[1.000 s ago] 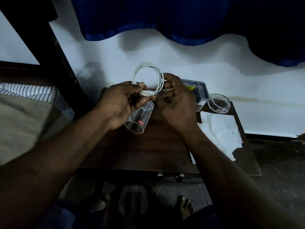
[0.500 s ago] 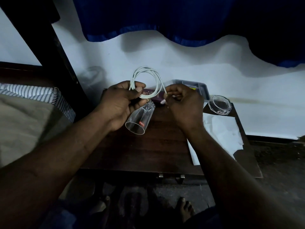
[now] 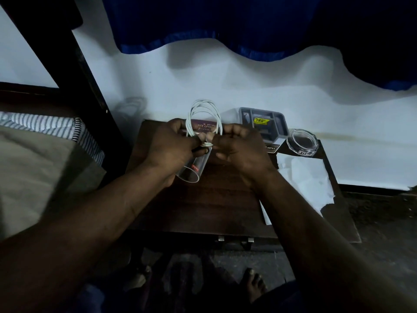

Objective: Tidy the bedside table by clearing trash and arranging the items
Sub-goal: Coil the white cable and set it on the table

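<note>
Lying far left: striped bedding (image 3: 45,127), beside the table (image 3: 203,211).
Left hand (image 3: 171,145): fingers curled, thumb and fingertips pinching the coil at its lower left. Same hold as half a second ago.
Tumbler (image 3: 196,166): clear glass with a red label, on its side on the table and partly under the left hand, mouth toward the camera. Can't tell if the hand touches it. Not moved since the earlier frame.
White cable (image 3: 203,102): coiled in a few loops, held up off the table between both hands. The loop stands above the knuckles. The loose end is down at the pinch point.
Case (image 3: 204,127): maroon with gold lettering, flat at the table's back edge, seen through the loop.
Right hand (image 3: 239,147): fingers curled, pinching the cable at the coil's bottom. Earlier it held the end out to the right, clear of the left hand. Now its fingertips meet the left hand's.
Tray (image 3: 261,108): grey, with compartments and a yellow tag inside, at the back right.
Paper (image 3: 302,177): white sheet on the right side of the table, torn corner.
Glass dish (image 3: 302,142): clear, at the back right corner, just beside the tray.
</note>
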